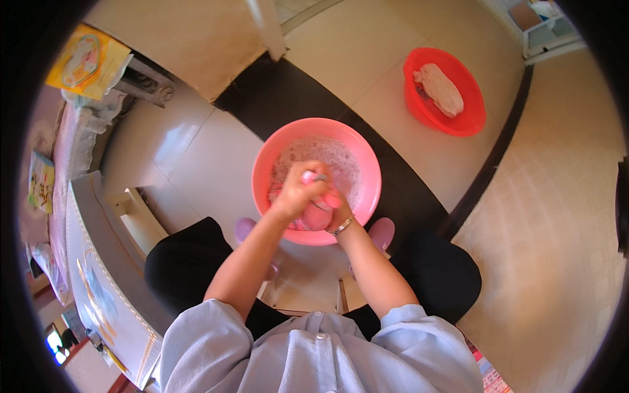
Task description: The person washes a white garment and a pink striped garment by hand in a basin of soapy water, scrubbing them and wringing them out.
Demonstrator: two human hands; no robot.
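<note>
Between my feet stands a pink plastic basin [366,196] holding sudsy water [319,145]. Over its near half, my left hand [300,189] is closed on a wet pink cloth [317,216]; a pink and white bit shows at its thumb side. My right hand [341,211], with a metal bracelet at the wrist, grips the same cloth from the right, partly hidden behind the bunched fabric. The hands nearly touch and are slightly blurred. Patterned reddish fabric lies in the basin beneath and to the left of the cloth.
A red plastic basin [474,115] with a rolled pale cloth [440,91] stands on the tiles at the upper right. A dark floor strip [290,93] runs under the pink basin. A covered table [93,280] is at left, a wall [545,206] at right.
</note>
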